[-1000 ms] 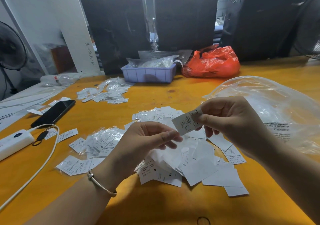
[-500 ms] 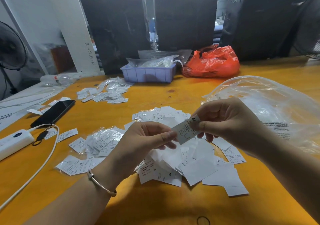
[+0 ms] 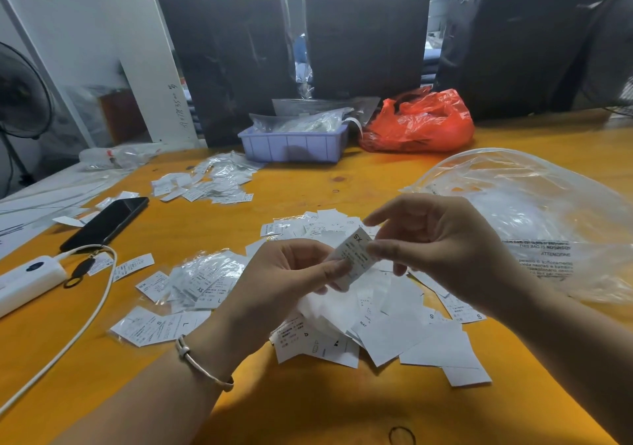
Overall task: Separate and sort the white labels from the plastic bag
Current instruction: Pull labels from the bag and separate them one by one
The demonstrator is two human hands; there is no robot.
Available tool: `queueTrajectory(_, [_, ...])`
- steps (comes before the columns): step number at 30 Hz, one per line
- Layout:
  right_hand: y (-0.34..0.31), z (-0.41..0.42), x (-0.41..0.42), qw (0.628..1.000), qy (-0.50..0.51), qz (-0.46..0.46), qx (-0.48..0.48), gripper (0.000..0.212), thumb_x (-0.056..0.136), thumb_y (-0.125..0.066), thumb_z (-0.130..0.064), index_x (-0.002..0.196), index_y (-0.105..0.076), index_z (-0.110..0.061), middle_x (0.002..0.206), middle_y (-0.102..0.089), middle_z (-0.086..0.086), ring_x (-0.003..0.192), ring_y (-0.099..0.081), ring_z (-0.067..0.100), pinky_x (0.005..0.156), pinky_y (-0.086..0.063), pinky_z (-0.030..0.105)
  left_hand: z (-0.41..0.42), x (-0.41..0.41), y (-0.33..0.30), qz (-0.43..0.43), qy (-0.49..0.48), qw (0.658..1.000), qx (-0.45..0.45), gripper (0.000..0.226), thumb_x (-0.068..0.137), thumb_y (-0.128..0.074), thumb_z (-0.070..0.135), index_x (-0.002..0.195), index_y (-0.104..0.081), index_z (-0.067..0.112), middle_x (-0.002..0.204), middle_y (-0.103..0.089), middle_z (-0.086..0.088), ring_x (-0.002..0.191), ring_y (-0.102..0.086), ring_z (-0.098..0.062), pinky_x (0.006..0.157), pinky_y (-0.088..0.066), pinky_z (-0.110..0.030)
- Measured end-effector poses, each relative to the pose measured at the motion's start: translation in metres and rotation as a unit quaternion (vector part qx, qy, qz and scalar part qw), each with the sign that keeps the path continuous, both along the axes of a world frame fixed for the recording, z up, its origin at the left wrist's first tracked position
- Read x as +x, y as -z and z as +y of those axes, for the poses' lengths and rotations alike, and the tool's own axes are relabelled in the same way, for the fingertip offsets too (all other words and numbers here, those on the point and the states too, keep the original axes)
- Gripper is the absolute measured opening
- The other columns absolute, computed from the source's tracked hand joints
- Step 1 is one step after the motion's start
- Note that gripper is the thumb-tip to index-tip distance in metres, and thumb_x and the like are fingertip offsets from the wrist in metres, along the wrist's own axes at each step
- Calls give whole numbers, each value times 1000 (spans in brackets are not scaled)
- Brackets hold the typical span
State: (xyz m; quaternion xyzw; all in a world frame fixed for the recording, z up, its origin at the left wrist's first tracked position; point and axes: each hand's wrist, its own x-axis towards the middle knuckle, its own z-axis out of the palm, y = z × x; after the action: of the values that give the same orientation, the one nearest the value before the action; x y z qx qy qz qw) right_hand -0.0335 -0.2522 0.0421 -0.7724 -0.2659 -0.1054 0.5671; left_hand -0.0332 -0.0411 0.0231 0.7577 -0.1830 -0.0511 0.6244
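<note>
A white label (image 3: pixel 356 254) marked "XS" is held above the table between both hands. My left hand (image 3: pixel 284 283) pinches its lower end with thumb and fingertips. My right hand (image 3: pixel 435 249) pinches its upper right edge, index finger stretched out. Under the hands lies a loose heap of white labels (image 3: pixel 387 331). A big clear plastic bag (image 3: pixel 534 218) lies to the right. More labels in small clear sleeves (image 3: pixel 202 280) lie to the left, and another pile of labels (image 3: pixel 209 184) sits farther back.
A black phone (image 3: pixel 106 222) and a white power bank (image 3: pixel 27 280) with its cable (image 3: pixel 85 324) lie at the left. A lilac tray (image 3: pixel 291 143) and a red bag (image 3: pixel 418 122) stand at the back before dark wrapped bundles. A hair tie (image 3: pixel 401 435) lies near the front edge.
My right hand has brought the label down and to the left, and my left hand now pinches its lower end. The label has tilted more upright.
</note>
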Motion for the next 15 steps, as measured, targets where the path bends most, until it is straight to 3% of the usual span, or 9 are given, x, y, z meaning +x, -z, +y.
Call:
queueTrajectory(4, [1, 2, -3, 996, 56, -74, -20, 13, 75, -74, -17, 88, -75, -14, 75, -74, 1, 55, -64, 18, 51, -55, 31, 0, 0, -1, 15, -13, 999, -34, 18, 76, -72, 32, 86, -81, 19, 85, -77, -5, 73, -70, -8, 64, -52, -16])
queueTrajectory(9, [5, 11, -6, 985, 69, -138, -77, 13, 78, -75, -11, 90, -77, -15, 75, -71, -9, 60, -62, 15, 51, -50, 21, -2, 0, 0, 25, -19, 998, -54, 20, 73, -74, 32, 84, -80, 17, 85, -77, -5, 79, -72, -14, 70, -55, -22])
queueTrajectory(12, [5, 11, -6, 989, 33, -119, -87, 15, 82, -68, -28, 88, -76, -16, 79, -70, -10, 66, -64, 13, 51, -51, 21, -1, 0, -1, 28, -17, 997, -66, 22, 72, -75, 33, 81, -79, 14, 80, -76, -3, 77, -70, -9, 66, -52, -15])
queueTrajectory(15, [6, 10, -5, 995, 24, -70, -62, 27, 75, -70, -39, 93, -73, -20, 79, -71, -8, 65, -66, 13, 54, -56, 30, -1, 0, 0, 26, -14, 998, -59, 21, 74, -74, 32, 81, -79, 13, 80, -75, -3, 76, -69, -8, 66, -50, -13])
